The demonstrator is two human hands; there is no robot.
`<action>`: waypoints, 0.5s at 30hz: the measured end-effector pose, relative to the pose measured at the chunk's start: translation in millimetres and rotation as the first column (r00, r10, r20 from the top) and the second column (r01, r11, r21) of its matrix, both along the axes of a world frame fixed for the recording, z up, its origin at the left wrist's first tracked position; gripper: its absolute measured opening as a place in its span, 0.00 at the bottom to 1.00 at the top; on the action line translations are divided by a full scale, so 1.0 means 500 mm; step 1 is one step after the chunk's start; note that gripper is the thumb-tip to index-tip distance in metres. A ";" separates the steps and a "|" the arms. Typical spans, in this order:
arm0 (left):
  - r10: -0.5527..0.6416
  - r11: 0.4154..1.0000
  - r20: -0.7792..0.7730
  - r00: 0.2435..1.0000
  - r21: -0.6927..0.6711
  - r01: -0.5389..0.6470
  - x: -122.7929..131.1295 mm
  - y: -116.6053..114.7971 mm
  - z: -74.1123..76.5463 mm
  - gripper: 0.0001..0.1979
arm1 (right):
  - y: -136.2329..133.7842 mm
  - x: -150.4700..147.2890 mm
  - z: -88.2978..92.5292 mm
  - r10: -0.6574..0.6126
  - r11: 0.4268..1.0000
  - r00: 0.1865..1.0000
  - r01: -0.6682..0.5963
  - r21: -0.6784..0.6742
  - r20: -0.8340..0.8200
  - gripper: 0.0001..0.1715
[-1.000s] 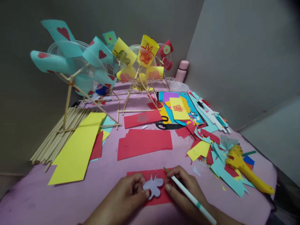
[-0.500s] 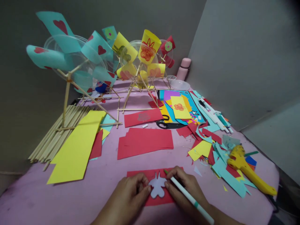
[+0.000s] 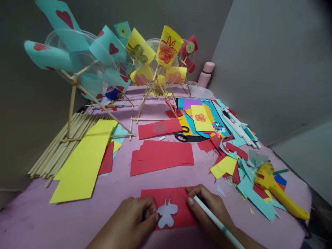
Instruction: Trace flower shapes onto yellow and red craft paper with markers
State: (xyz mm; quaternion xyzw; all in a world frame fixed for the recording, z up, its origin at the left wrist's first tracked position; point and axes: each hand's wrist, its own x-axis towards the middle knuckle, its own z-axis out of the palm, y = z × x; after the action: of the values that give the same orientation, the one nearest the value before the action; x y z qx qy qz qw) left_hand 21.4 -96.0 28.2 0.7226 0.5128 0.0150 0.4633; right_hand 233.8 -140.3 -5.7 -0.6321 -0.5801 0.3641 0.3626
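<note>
A pale lilac butterfly cutout [image 3: 167, 214] lies over a red paper strip [image 3: 178, 199] at the front of the table. My left hand [image 3: 138, 216] is closed, its thumb and fingertips pinching the cutout's left wing. In my right hand [image 3: 209, 205] is a white marker with a green tip [image 3: 212, 218], gripped like a pen. The tip points up and left, near the strip's top edge; whether it touches the paper I cannot tell. Right fingers and cutout are apart.
Red strips [image 3: 163, 158] lie ahead, yellow strips [image 3: 85, 159] and wooden sticks [image 3: 55, 143] to the left. On the right are paper scraps [image 3: 228, 164], a yellow glue gun [image 3: 278, 188] and markers [image 3: 240, 128]. Stick-framed paper wheels [image 3: 155, 76] stand behind black-handled scissors [image 3: 182, 136].
My left hand has moved left with the butterfly cutout, which is now tilted. My right hand no longer touches the cutout's right wing and still holds the marker. The view has shifted slightly.
</note>
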 end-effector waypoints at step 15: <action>-0.218 0.426 -0.083 0.972 0.888 0.171 0.026 -0.037 -0.058 0.16 | 0.023 -0.006 0.011 0.081 0.982 0.986 -0.104 -0.156 -0.146 0.06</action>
State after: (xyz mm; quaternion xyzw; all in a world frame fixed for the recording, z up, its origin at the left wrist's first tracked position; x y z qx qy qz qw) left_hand 34.6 -114.4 -0.6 0.9111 0.3313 0.2437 0.0261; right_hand 230.6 -128.9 -0.1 -0.6050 -0.5504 0.4702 0.3318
